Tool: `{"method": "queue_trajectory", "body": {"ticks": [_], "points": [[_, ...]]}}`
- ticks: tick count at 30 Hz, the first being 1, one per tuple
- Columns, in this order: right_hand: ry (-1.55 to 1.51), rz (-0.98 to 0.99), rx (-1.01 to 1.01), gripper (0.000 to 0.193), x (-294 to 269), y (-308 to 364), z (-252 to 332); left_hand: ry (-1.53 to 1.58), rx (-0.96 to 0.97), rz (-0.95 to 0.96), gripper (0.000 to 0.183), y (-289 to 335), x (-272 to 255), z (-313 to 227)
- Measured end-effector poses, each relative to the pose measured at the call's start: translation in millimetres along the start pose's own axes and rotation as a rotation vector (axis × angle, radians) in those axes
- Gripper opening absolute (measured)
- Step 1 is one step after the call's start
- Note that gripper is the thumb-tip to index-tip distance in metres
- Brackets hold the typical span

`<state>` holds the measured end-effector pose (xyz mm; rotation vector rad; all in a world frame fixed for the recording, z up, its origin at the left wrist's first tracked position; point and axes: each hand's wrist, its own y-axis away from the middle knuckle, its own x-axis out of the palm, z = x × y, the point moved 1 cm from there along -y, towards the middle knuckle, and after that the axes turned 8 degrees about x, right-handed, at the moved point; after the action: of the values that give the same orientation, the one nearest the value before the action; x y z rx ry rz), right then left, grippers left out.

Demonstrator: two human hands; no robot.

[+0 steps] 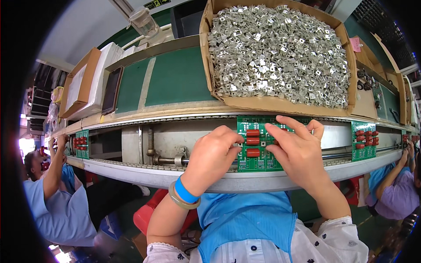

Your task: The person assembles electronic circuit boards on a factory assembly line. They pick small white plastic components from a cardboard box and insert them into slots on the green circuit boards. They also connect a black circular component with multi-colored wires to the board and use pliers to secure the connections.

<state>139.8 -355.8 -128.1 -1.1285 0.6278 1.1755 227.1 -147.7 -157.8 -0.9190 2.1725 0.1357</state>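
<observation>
A green circuit board [258, 164] lies across the two rails right in front of me. Several red block-shaped components [253, 141] stand on it, some hidden by my right hand. At the board's left edge my left hand [212, 155] is closed, thumb and forefinger bent together; whatever lies between them is too small to name. My right hand [300, 151] is over the board's right half with its fingers apart, thumb and forefinger tips near a small metal piece [263, 143] at mid-board.
Behind the rails a cardboard box [280, 105] holds a heap of small silvery metal brackets [276, 52]. Another populated board [364, 142] sits on the rails to the right, one more [81, 144] at far left. Co-workers [61, 206] work at both sides along the metal front rail [144, 171].
</observation>
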Motion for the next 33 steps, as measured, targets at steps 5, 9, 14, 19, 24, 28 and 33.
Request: {"method": "queue_trajectory", "body": {"ticks": [5, 9, 14, 19, 24, 28, 33], "points": [[0.001, -0.092, 0.01, 0.037, -18, -3, -12, -0.012, 0.002, 0.013, 0.018, -2, -5, -3], [0.033, -0.206, 0.037, 0.02, -39, -28, -41, -0.05, 0.026, -0.051, 0.015, -16, -33, -20], [0.06, -0.04, -0.062, 0.01, -30, -73, -63, -0.238, 0.253, -0.203, 0.011, -73, -39, -42], [0.156, 0.142, -0.039, 0.01, -6, -90, -65, -0.483, 0.196, -0.094, 0.011, -124, -7, -25], [-0.074, 0.082, -0.008, 0.011, -7, -84, -70, -0.517, 0.082, -0.059, 0.012, -129, 4, -14], [-0.561, 0.089, 0.323, 0.015, -35, -72, -59, -0.345, 0.13, -0.127, 0.007, -127, -7, -14], [-0.856, -0.068, 0.319, 0.022, -43, -27, -60, 0.188, -0.013, -0.139, 0.013, -106, -24, -28]]}}
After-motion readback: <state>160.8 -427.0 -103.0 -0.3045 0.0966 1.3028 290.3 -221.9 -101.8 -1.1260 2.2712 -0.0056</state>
